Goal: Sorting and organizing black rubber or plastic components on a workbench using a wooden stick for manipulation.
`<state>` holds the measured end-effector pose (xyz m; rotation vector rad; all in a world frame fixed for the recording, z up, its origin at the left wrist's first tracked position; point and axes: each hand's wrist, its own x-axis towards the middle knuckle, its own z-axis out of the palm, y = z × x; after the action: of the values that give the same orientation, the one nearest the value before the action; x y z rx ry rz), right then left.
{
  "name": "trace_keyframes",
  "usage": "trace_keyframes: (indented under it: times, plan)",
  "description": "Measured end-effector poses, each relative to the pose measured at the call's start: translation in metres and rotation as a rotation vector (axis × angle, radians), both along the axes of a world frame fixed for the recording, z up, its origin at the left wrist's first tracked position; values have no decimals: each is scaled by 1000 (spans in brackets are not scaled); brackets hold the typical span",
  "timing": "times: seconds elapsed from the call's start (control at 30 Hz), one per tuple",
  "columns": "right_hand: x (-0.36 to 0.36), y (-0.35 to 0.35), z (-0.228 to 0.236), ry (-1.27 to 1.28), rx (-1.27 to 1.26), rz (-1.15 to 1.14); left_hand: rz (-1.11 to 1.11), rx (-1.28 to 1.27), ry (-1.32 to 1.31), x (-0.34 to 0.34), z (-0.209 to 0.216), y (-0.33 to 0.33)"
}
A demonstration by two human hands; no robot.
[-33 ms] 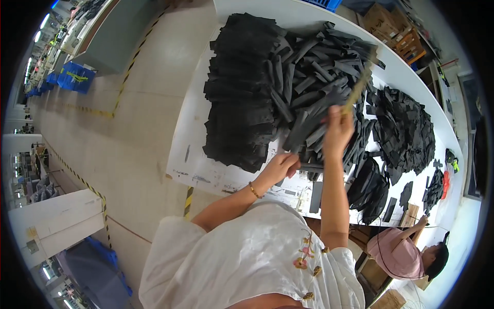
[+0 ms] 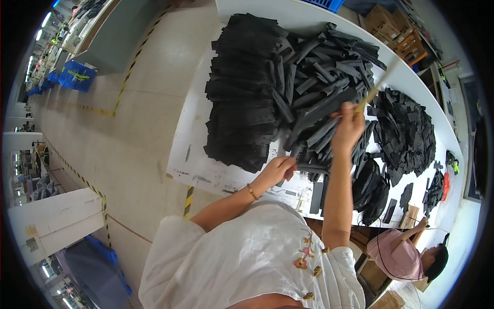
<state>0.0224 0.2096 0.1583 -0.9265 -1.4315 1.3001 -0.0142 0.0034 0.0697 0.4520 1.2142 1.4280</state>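
My right hand [image 2: 348, 129] is closed around a thin yellowish stick [image 2: 376, 91]; its far end is smeared by motion. It is over a heap of loose black strips [image 2: 310, 67], which look like cut fabric or leather. Lower and to the left, my left hand [image 2: 278, 171] has its fingers pinched together at the near end of a black strip [image 2: 295, 151]. The fingertips partly hide the hold. To the left of the heap, more black strips lie in a neat overlapping stack [image 2: 241, 98].
Everything lies on a white table [image 2: 193, 129]. Right of the heap sit a pile of small black pieces [image 2: 404, 131] and a black bag-like bundle [image 2: 371, 190]. A co-worker in pink [image 2: 399, 252] sits at the table's right end. A blue crate [image 2: 77, 77] stands on the floor at far left.
My right hand and the stick have shifted slightly right, the stick tilting further to the right. My left hand has barely moved, a little left and down.
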Motion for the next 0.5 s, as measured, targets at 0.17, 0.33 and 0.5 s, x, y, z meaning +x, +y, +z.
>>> trace_keyframes:
  times: [0.17,0.33,0.5]
  plan:
    - [19,51,9,-406,256,-26,382,-53,1024,-77,-31,2]
    - [58,11,-64,-466,218,350,294,-228,1538,-164,-68,39]
    - [99,-19,-78,-679,133,428,11,-174,1374,-189,-79,43]
